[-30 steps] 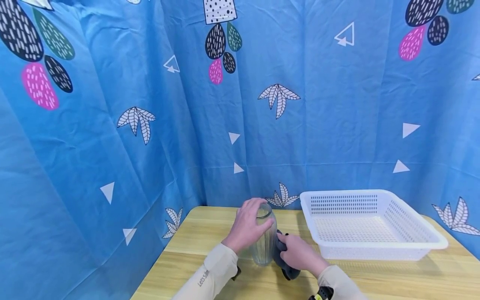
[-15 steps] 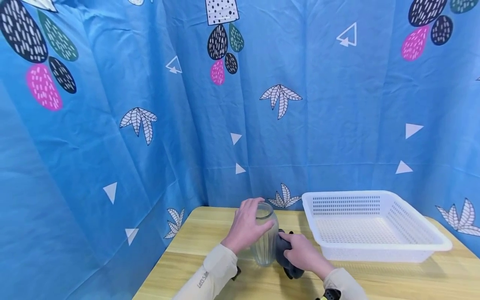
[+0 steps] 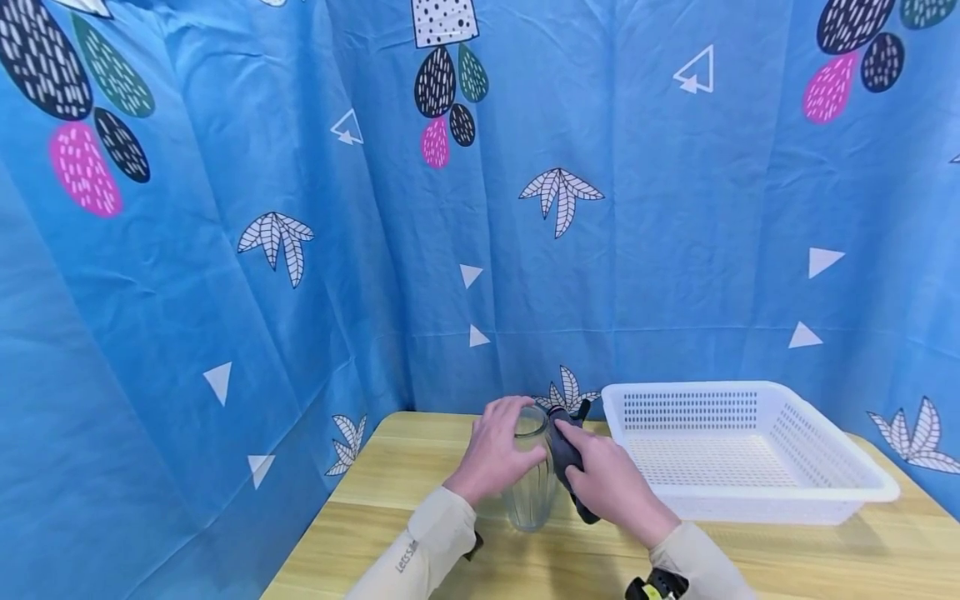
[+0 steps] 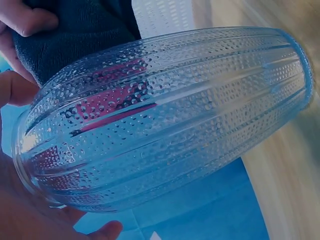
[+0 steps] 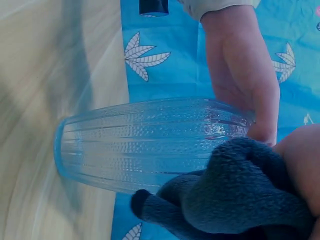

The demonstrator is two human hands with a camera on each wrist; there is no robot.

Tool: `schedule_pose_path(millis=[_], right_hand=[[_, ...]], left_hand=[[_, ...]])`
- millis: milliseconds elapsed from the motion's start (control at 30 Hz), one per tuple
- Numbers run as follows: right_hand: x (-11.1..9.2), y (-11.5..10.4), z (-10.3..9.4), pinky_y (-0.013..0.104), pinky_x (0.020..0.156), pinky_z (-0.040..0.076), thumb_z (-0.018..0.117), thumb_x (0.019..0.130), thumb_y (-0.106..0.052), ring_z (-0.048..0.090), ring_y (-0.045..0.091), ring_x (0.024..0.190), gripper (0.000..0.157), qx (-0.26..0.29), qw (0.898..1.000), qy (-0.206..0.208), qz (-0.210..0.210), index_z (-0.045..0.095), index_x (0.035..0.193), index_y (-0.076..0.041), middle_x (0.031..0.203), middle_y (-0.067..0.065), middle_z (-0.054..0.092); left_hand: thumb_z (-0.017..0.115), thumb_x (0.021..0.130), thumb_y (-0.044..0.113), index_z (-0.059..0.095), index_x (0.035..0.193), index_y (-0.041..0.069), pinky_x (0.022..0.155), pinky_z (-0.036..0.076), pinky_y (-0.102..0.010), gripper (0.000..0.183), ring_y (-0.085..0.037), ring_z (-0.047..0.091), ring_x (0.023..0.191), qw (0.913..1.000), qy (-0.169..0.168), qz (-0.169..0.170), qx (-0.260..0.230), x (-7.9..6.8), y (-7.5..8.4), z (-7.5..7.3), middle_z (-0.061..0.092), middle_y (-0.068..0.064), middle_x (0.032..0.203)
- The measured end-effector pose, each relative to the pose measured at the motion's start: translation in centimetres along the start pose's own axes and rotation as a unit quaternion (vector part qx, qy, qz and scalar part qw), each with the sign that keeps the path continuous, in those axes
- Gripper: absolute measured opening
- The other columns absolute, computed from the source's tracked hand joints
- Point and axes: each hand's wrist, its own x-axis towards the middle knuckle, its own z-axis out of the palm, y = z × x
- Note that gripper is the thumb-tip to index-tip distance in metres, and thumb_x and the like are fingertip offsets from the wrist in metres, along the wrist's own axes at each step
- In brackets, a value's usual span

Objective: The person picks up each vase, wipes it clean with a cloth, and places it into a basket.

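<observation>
A clear ribbed glass vase (image 3: pixel 529 504) stands upright on the table, its dotted texture plain in the left wrist view. My left hand (image 3: pixel 493 454) holds it around the top, thumb in front and fingers at the far side of the rim. In my right hand (image 3: pixel 611 483) is a bunched dark grey plush cloth (image 3: pixel 566 457) with black edging. The cloth lies along the vase's right side, close below the rim, and hides part of the glass in the right wrist view. Some fingers of both hands are out of sight behind vase and cloth.
A white perforated plastic basket (image 3: pixel 750 500) stands to the right on the wooden table (image 3: pixel 420 454). Behind the table hangs a blue patterned curtain (image 3: pixel 660 283). A black watch-like band (image 3: pixel 660 585) sits at the right wrist.
My right hand has slid the cloth upward along the vase's right side, from its lower half to near the rim. The left hand and the vase stay in place.
</observation>
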Motion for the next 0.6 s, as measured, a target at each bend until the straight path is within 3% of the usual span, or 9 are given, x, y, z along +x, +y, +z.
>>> schedule_pose_path(millis=[133,400,600], right_hand=[[0.2,-0.1,0.1,0.038,0.073,0.052,0.068,0.082,-0.002,0.067,0.023,0.09,0.066,-0.002,1.0,-0.027,-0.004,0.052,0.146,-0.004,0.129,0.023,0.066],[0.2,1.3,1.3,0.032,0.056,0.047,0.064,0.085,-0.002,0.059,0.018,0.068,0.064,0.052,0.993,-0.093,0.049,0.05,0.147,-0.002,0.116,0.029,0.068],[-0.5,3.4,3.4,0.036,0.064,0.049,0.064,0.084,-0.002,0.062,0.02,0.072,0.061,0.078,0.979,-0.18,0.058,0.051,0.144,0.004,0.119,0.031,0.067]], left_hand=[[0.068,0.085,0.04,0.05,0.143,0.024,0.109,0.035,-0.052,0.063,-0.024,0.039,0.141,1.0,-0.001,0.005,-0.006,0.0,-0.1,-0.1,0.05,0.005,0.148],[0.065,0.093,0.051,0.05,0.143,0.025,0.112,0.033,-0.054,0.058,-0.026,0.04,0.141,0.9998,-0.011,-0.001,-0.015,0.0,0.0,-0.2,0.049,0.003,0.15],[0.066,0.092,0.052,0.045,0.146,0.027,0.107,0.04,-0.051,0.063,-0.025,0.048,0.133,0.9995,-0.011,-0.011,-0.027,-0.1,0.1,0.0,0.045,0.001,0.148]])
